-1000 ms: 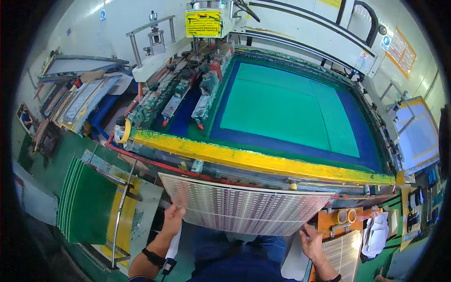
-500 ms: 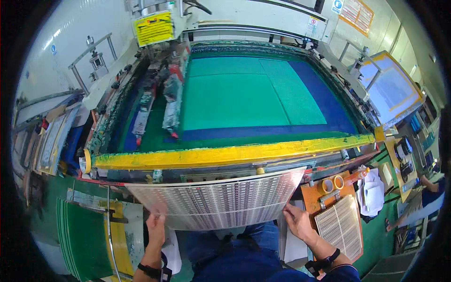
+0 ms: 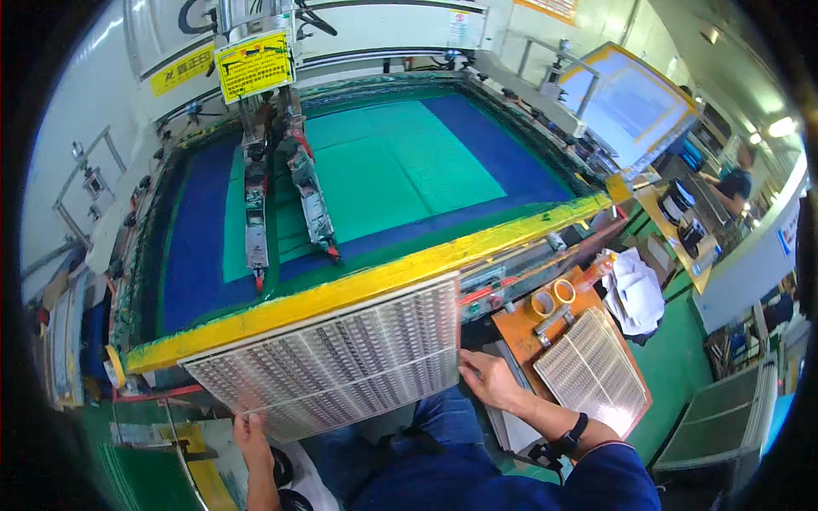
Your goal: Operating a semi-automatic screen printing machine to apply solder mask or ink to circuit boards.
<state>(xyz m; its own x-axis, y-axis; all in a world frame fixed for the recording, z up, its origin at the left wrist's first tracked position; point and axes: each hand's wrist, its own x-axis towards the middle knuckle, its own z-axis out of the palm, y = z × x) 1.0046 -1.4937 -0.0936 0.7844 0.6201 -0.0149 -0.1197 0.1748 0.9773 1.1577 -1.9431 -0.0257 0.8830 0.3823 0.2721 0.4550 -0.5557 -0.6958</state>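
Note:
Both my hands hold a thin, translucent rectangular panel [image 3: 341, 362] printed with dense rows of small marks, tilted in front of my legs. My left hand [image 3: 252, 439] is closed on its lower left edge, with some fingers faintly visible through it. At its right edge, my right hand [image 3: 492, 380] pinches the lower corner area. Just beyond the panel's upper edge runs the yellow-taped front bar [image 3: 383, 289] of a screen-printing frame. Green ink covers much of its blue mesh [image 3: 204, 204], where two squeegee-like blades [image 3: 312, 204] hang from a carriage.
On my right, an orange board [image 3: 511, 328] carries tape rolls [image 3: 543, 303] and a stack of similar patterned panels [image 3: 592, 362]. Crumpled white paper [image 3: 632, 294] lies beyond. Green sheets [image 3: 141, 477] stand at lower left. Another person [image 3: 734, 187] is at the far right.
My view has turned to the right, and the panel now slants more, its left side lower. The blades have travelled rightward over the mesh. Both hands keep their hold.

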